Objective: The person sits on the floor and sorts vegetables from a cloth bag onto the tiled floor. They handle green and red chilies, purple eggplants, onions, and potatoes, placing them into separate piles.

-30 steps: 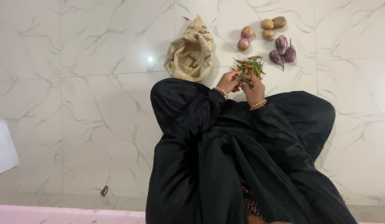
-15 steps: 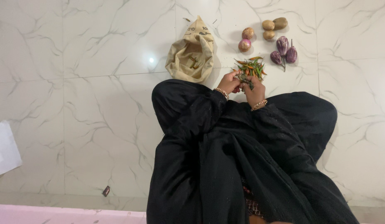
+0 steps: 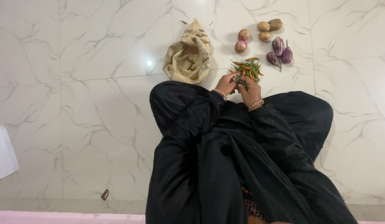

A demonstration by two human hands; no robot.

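Head view. The person sits on a white marble-patterned floor [image 3: 97, 103] in a black garment. Both hands work at the near edge of a pile of chillies [image 3: 246, 68], green, orange and red, which lies on the floor directly ahead of the knees.

Left hand [image 3: 226, 84]: at the left edge of the pile, fingers curled together on what appears to be one or more chillies; the exact grip is too small to resolve. Right hand [image 3: 251, 93]: just beside the left, fingers closed around a dark green chilli [image 3: 243, 83] that shows between the two hands. Each wrist carries a gold-coloured bangle.

Surrounding items:
- Cloth bag [image 3: 188, 56], beige, left of the pile, mouth open and sagging, dark print along its upper fold. A few chillies remain inside.
- Two onions [image 3: 242, 40], pinkish, beyond the pile.
- Three potatoes [image 3: 268, 29], brown, farther out and to the right.
- Three small aubergines [image 3: 279, 50], purple-striped, right of the pile.
- White sheet [image 3: 3, 153] at the left frame edge; a small dark scrap [image 3: 104, 194] on the floor near the bottom.

Risks, as judged:
- Loose chillies may scatter across the smooth floor if the hands drag through the pile.
- Chilli juice on bare fingers may irritate if stems or skins break.
- The slack bag may tip and spill its remaining contents if knocked by the left sleeve.
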